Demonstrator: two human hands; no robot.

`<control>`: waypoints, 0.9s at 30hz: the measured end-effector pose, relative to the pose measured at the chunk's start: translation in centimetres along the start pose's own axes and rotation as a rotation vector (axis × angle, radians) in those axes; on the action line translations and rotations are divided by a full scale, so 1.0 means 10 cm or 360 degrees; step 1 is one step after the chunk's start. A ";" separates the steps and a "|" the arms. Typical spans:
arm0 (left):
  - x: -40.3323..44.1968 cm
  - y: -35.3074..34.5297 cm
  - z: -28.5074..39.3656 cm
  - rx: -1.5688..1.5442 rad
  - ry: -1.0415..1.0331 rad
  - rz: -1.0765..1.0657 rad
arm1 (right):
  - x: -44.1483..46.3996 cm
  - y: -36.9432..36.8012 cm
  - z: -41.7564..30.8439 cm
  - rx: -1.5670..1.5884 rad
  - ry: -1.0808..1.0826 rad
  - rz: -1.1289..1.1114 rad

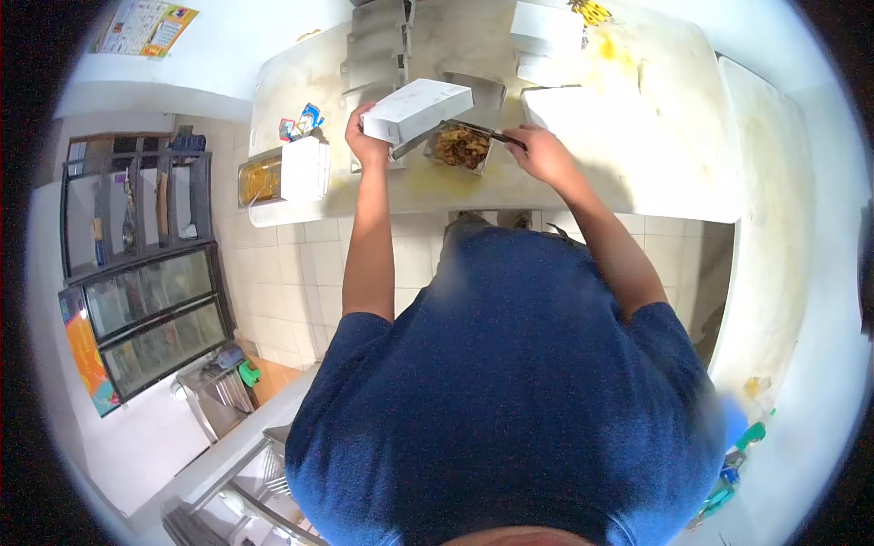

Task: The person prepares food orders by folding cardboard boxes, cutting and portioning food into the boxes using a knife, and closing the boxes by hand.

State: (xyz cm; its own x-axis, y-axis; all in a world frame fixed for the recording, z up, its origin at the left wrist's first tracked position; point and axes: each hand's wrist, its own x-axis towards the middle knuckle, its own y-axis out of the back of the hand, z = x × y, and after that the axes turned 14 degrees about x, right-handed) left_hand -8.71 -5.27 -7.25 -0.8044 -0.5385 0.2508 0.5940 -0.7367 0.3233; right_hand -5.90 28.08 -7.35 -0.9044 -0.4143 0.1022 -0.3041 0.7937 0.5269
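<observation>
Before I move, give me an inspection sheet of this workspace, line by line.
Surface: pale table, with yellow stains near the front edge and more toward the far right.
Job's things: chopped food in a tray; a white box, tilted, beside it; a dark-handled utensil whose contact with the food is unclear.
Clutter: bananas at the far edge; blue packet toward the left.
Hands: left hand grips the white box; right hand grips the utensil's handle.
Cables: nothing seen on the table.
Surroundings: tiled floor below; printed sheet at the upper left.
</observation>
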 end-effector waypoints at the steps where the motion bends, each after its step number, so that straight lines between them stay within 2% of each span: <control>1: 0.00 -0.02 0.03 0.0052 -0.0034 -0.0007 | 0.06 -0.03 -0.07 -0.0067 -0.0024 -0.0004; 5: -0.01 -0.09 0.21 0.0033 -0.0094 -0.0178 | 0.24 -0.19 -0.14 -0.0299 -0.0166 0.0019; 7: 0.02 -0.12 0.29 -0.0155 -0.0055 -0.0245 | 0.28 -0.23 -0.11 -0.0366 -0.0110 0.0045; 12: 0.05 -0.10 0.42 -0.0073 -0.0033 -0.0251 | 0.29 -0.19 -0.11 -0.0399 -0.0068 -0.0052; 14: 0.08 -0.10 0.40 -0.0101 -0.0062 -0.0285 | 0.29 -0.14 -0.07 -0.0374 0.0003 -0.0054; 17: 0.01 -0.07 0.47 -0.0111 -0.0131 -0.0244 | 0.15 0.14 -0.26 -0.0347 -0.0118 -0.0120; 20: 0.02 -0.06 0.31 -0.0340 -0.0070 -0.0226 | 0.01 0.35 -0.41 -0.0318 -0.0187 -0.0067; 21: -0.01 -0.02 0.34 -0.0440 0.0045 -0.0265 | -0.05 0.37 -0.39 -0.0291 -0.0173 -0.0044; 24: 0.00 0.00 0.16 -0.0300 -0.0042 -0.0030 | -0.13 0.41 -0.40 -0.0197 -0.0116 0.0005; 25: -0.02 0.01 0.15 -0.0337 0.0017 0.0033 | -0.17 0.43 -0.42 -0.0161 -0.0091 0.0011; 27: 0.01 0.01 -0.16 -0.0316 -0.0024 0.0106 | -0.24 0.47 -0.51 -0.0101 -0.0073 0.0065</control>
State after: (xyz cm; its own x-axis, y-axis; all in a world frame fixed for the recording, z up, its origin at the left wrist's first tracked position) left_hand -8.79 -6.05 -8.67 -0.7622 -0.5837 0.2799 0.6310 -0.7666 0.1195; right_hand -3.67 30.52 -0.78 -0.9288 -0.3603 0.0867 -0.2485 0.7791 0.5755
